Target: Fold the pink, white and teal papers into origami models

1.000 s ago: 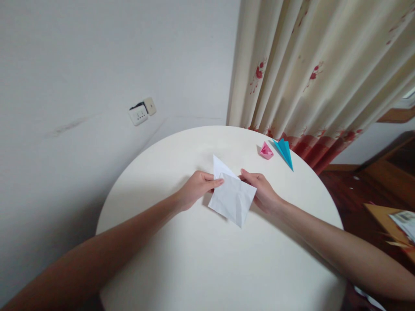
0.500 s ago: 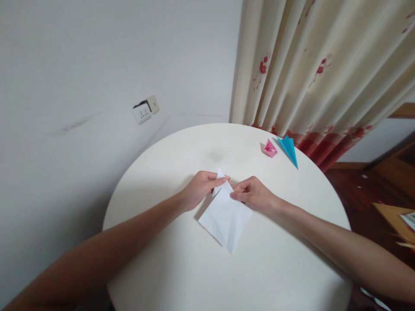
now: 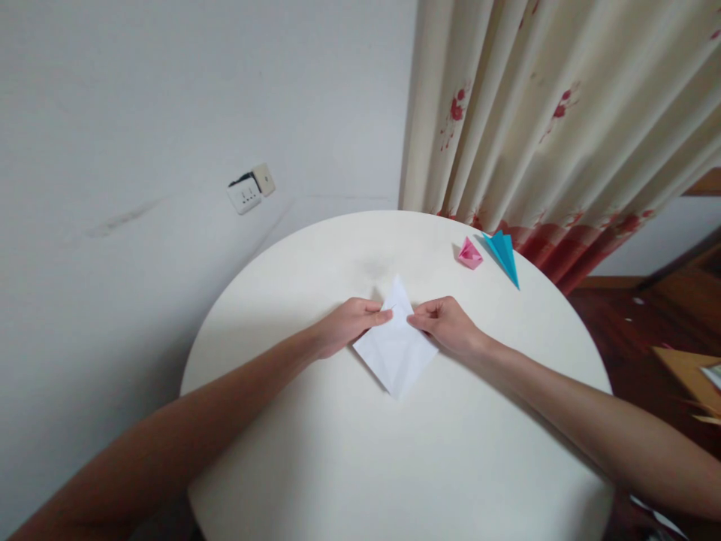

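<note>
A folded sheet of white paper [image 3: 396, 357], roughly diamond-shaped with creases across it, is held over the middle of the table. My left hand [image 3: 354, 324] pinches its upper left edge, thumb on top and the other fingers behind the sheet. On the upper right edge, my right hand [image 3: 444, 323] grips the paper between thumb and curled fingers. One corner points away from me and another towards me. The fingers under the paper are hidden.
The round white table [image 3: 315, 451] has a pink folded-paper piece [image 3: 469, 254] and a blue paper plane [image 3: 503, 258] near its far right edge. Behind stand a flowered curtain [image 3: 507, 113] and a wall with a socket [image 3: 245, 195].
The paper has shifted away from me and turned a little, its far corner now more upright and flatter. My left thumb lies lower on the left edge; my right hand has moved up slightly.
</note>
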Demonstrator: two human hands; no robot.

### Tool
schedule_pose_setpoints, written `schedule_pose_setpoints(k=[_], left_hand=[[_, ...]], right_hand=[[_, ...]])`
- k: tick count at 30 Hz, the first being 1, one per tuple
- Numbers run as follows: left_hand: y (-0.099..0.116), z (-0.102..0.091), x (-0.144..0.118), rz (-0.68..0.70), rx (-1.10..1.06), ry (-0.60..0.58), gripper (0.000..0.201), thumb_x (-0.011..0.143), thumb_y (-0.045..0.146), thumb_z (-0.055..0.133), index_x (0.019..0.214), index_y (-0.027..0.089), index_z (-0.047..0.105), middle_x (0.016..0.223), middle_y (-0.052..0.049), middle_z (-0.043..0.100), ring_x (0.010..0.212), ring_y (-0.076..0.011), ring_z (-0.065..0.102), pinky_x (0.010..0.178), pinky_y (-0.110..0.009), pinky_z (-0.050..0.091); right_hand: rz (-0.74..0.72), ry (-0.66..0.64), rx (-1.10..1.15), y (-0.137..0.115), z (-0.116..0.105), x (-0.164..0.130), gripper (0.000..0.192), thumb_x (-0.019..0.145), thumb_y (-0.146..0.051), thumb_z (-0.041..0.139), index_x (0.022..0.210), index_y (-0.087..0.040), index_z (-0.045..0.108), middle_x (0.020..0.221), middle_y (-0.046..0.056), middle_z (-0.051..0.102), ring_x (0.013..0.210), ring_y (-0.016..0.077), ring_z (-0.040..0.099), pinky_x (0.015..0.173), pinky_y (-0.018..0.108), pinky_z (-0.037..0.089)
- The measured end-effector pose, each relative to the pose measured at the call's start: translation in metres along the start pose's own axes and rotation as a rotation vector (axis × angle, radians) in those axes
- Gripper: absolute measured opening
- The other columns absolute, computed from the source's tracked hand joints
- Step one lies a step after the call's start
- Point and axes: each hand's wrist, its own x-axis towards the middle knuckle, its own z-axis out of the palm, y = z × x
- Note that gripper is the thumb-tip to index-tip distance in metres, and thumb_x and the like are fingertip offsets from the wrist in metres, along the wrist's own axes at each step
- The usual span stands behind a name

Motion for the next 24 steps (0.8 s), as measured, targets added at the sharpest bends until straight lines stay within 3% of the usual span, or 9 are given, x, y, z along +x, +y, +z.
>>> schedule_pose_setpoints(k=[5,9,12,14,17,20,24], left_hand=[[-0.009,0.000,-0.001,-0.052,0.059,0.029,0.037,0.071,0.042,0.084,0.088,0.010,0.075,0.086,-0.011,0.077,0.074,-0.0231,0.072,0.070,-0.032,0.054],[-0.009,0.002,-0.001,-0.030,0.096,0.053,0.039,0.073,0.044,0.081,0.089,0.009,0.075,0.086,-0.012,0.076,0.073,-0.0236,0.072,0.068,-0.032,0.054],[-0.005,0.002,-0.001,0.060,0.107,0.057,0.053,0.078,0.047,0.078,0.117,0.011,0.069,0.100,-0.014,0.075,0.082,-0.0249,0.073,0.073,-0.034,0.055],[-0.001,-0.001,-0.002,0.156,0.137,0.035,0.075,0.076,0.041,0.081,0.141,0.019,0.052,0.119,-0.015,0.070,0.098,-0.0260,0.071,0.082,-0.036,0.054],[0.004,-0.011,-0.003,0.239,0.252,-0.151,0.103,0.064,0.026,0.090,0.152,0.027,0.035,0.140,-0.016,0.056,0.120,-0.0293,0.061,0.095,-0.039,0.050],[0.004,-0.021,-0.003,0.253,0.415,-0.285,0.100,0.060,0.022,0.091,0.148,0.023,0.044,0.137,-0.015,0.059,0.125,-0.0313,0.056,0.099,-0.040,0.047],[0.000,-0.024,-0.001,0.259,0.477,-0.231,0.086,0.063,0.020,0.086,0.143,0.021,0.052,0.135,-0.014,0.062,0.120,-0.0289,0.060,0.096,-0.037,0.049]], right_hand=[[-0.001,0.026,0.038,0.005,0.000,0.003,0.040,0.067,-0.051,0.078,0.065,-0.014,0.065,0.059,0.000,0.060,0.051,0.0111,0.048,0.049,0.025,0.035],[0.023,-0.082,0.099,0.007,0.003,0.002,0.040,0.065,-0.049,0.082,0.064,-0.015,0.062,0.059,0.000,0.061,0.051,0.0109,0.050,0.050,0.025,0.035],[0.052,-0.067,0.128,0.006,0.003,0.002,0.042,0.063,-0.049,0.084,0.060,-0.015,0.059,0.057,0.000,0.061,0.050,0.0112,0.050,0.050,0.025,0.035],[0.077,-0.045,0.163,0.005,0.000,0.003,0.043,0.061,-0.051,0.084,0.060,-0.015,0.060,0.059,0.001,0.062,0.051,0.0121,0.052,0.052,0.026,0.036],[0.092,-0.027,0.179,0.003,-0.005,0.004,0.046,0.059,-0.053,0.085,0.060,-0.014,0.061,0.059,0.002,0.063,0.052,0.0124,0.051,0.052,0.027,0.036],[0.090,-0.020,0.174,0.003,-0.008,0.005,0.048,0.059,-0.057,0.084,0.059,-0.015,0.060,0.056,0.002,0.061,0.050,0.0117,0.049,0.050,0.026,0.034],[0.100,-0.027,0.173,0.005,-0.009,0.006,0.049,0.059,-0.058,0.084,0.059,-0.015,0.061,0.057,0.002,0.062,0.051,0.0121,0.049,0.051,0.027,0.033]])
